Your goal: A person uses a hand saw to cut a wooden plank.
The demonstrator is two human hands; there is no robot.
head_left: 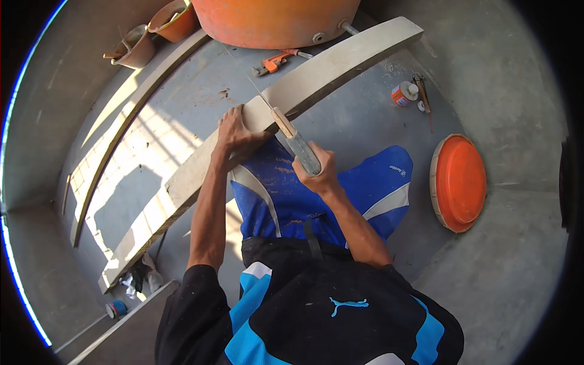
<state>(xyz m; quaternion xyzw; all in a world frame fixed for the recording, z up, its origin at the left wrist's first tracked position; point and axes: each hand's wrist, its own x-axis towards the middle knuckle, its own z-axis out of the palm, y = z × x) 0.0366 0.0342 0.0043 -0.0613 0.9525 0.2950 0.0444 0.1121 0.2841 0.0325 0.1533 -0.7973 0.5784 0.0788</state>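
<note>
My left hand [237, 134] is wrapped over the near edge of a long, pale grey board [340, 64], which lies diagonally across in front of my legs. My right hand [316, 164] is closed round the grey handle of a saw [292, 137] with a wooden piece along it. Its thin blade crosses the board just right of my left hand, pointing away from me. My knees, in blue trousers [371, 194], are beneath and behind the board.
An orange tank [274, 18] stands beyond, near an orange pipe wrench [271, 64]. Two buckets [137, 52] sit back left, a long strip [140, 88] lies left. A can [401, 92], a stick-like tool [426, 100] and an orange lid [459, 182] lie right, beside grey walls [523, 121].
</note>
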